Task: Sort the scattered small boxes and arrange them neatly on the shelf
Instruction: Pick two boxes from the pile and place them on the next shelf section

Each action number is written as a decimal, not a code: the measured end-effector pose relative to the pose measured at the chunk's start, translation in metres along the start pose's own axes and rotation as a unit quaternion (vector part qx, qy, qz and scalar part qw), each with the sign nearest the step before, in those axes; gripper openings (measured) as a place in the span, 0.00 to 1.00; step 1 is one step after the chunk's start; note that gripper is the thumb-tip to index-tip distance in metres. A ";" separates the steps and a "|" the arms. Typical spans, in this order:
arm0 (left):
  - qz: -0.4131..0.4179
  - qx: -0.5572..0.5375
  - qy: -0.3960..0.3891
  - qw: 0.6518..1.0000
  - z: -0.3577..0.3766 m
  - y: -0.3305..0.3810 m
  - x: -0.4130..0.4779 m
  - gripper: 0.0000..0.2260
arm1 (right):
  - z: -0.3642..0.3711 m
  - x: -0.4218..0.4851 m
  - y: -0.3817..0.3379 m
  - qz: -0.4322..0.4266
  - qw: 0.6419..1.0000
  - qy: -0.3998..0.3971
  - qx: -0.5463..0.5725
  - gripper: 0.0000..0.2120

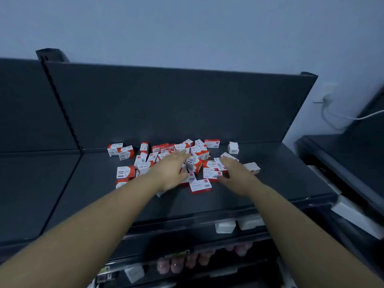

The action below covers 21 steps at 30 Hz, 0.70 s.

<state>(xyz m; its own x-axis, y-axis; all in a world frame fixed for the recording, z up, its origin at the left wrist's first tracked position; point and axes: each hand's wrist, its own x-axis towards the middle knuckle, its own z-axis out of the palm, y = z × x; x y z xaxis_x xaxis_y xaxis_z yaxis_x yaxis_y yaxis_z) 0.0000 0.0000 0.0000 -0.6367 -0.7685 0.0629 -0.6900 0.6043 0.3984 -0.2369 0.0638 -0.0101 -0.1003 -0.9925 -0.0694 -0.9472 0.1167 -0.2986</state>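
a: from the head camera, where are the small boxes [200,185]?
b: scattered in a loose heap on the dark shelf [259,190], near its back panel [166,104]. they're red and white, some upright, some tipped, a few marked "paper clips".
a: and the left hand [172,170]?
b: stretched flat over the middle of the heap, fingers straight, gripping nothing.
a: the right hand [235,173]?
b: at the heap's right side, fingers reaching forward, thumb spread wide, closed round no box.
a: anything else?
b: white boxes [225,226] on the tier below, and a white cable [340,116] on the wall at right.
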 end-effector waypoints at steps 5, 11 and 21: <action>0.029 -0.037 0.026 0.999 0.051 0.008 -0.005 0.21 | 0.023 -0.004 0.016 -0.045 0.999 -0.023 -0.006 0.27; -0.016 -0.009 0.030 0.999 0.100 -0.002 0.000 0.24 | 0.045 0.005 0.038 -0.109 0.993 -0.023 0.033 0.28; -0.031 -0.046 0.068 0.996 0.121 -0.007 0.000 0.22 | 0.064 0.016 0.052 -0.163 0.985 -0.001 0.049 0.26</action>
<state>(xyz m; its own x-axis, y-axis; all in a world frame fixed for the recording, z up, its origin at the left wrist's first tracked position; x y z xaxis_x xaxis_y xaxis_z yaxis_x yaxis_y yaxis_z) -0.0372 0.0210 -0.1132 -0.5375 -0.8285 0.1571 -0.6875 0.5384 0.4873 -0.2682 0.0560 -0.0881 0.2055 -0.9777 0.0438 -0.8946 -0.2058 -0.3966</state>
